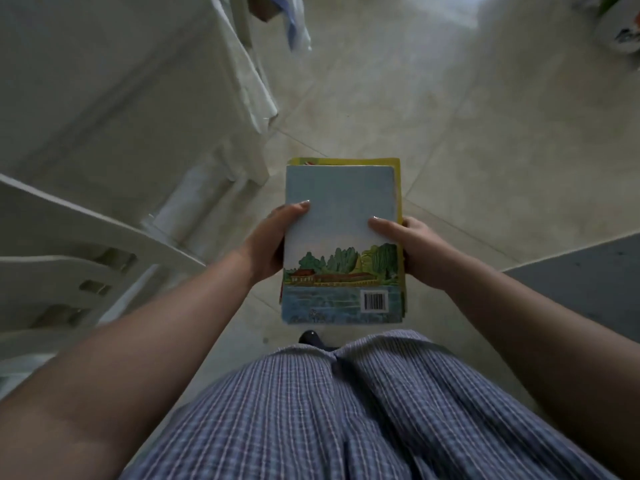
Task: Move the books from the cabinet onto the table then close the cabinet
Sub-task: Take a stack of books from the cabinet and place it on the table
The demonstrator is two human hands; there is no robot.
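Note:
A small stack of books [341,206] is held flat in front of my body, above the tiled floor. The top book shows a pale blue back cover with painted trees, water and a barcode. A yellow book edge sticks out beneath it at the far and right sides. My left hand [273,242] grips the stack's left edge, thumb on the cover. My right hand [412,252] grips the right edge, thumb on top too. No cabinet is clearly in view.
A white table [114,98] with a white cloth draped over it fills the upper left. A white slatted chair [69,258] stands at the left. A grey surface [588,271] lies at the right edge. Pale floor tiles [450,98] stretch ahead.

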